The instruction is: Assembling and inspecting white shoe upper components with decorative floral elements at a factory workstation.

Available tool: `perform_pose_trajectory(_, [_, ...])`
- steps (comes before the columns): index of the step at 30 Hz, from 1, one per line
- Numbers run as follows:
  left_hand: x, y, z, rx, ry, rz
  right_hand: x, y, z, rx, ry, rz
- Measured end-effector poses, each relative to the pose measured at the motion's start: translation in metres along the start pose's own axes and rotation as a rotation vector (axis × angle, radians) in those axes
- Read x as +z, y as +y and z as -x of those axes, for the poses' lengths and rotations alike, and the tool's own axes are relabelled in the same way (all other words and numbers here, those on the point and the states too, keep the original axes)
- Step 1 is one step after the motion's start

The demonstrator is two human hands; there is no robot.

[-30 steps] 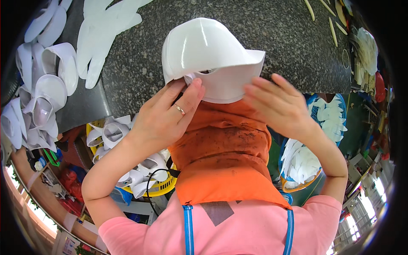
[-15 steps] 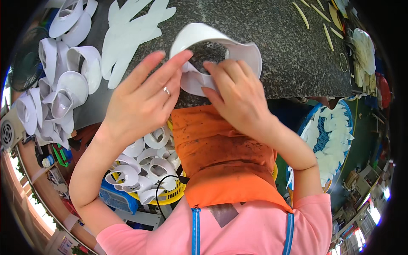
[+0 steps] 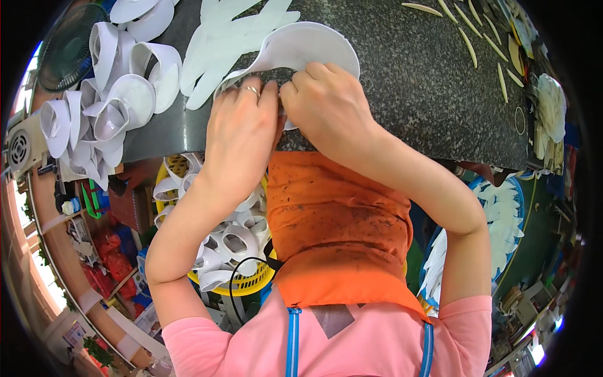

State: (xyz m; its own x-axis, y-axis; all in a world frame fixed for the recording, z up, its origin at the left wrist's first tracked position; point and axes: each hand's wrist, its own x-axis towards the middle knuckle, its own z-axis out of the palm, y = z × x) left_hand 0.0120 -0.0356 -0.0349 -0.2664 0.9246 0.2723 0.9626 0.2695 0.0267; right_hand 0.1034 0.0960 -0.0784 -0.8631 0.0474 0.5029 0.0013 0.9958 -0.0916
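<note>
A white, glossy, curved piece (image 3: 312, 43) shaped like a visor lies over the stone tabletop, its broad rounded end pointing away from me. My left hand (image 3: 242, 129) is closed on its near left part, the fingers bent down at its edge. Right beside it, my right hand (image 3: 326, 100) is curled with fingers pressed together over the same piece, close against the left fingertips. Both hands hide the near part of the piece and what the fingertips pinch. Flat white cut pieces (image 3: 220, 47) lie fanned out just beyond the left hand.
Finished-looking white looped pieces (image 3: 135, 94) are heaped at the table's left edge. Below sits a yellow basket (image 3: 242, 286) of similar pieces. Right of me, a blue basket (image 3: 518, 207) holds flat white pieces. Thin pale strips (image 3: 468, 47) lie on the far right tabletop.
The piece has turned from an open ring facing me to its broad end pointing away. My left hand, its fingers extended before, has closed on it; both hands have come together.
</note>
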Motion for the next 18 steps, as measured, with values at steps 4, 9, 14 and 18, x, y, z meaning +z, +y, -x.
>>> perform_pose_trajectory(4, [-0.001,-0.004,0.004,-0.132,-0.301,-0.156,-0.010,-0.008,0.006,-0.086,-0.108,0.000])
perform_pose_trajectory(9, [0.006,-0.004,0.037,-0.054,-0.054,-0.114,-0.006,-0.011,0.017,-0.069,-0.077,-0.004])
perform_pose_trajectory(14, [0.011,0.003,0.050,0.000,0.026,-0.147,0.008,-0.005,0.030,-0.144,0.142,-0.024])
perform_pose_trajectory(18, [0.013,-0.002,0.049,0.042,0.049,-0.120,0.010,-0.008,0.029,-0.138,0.201,-0.009])
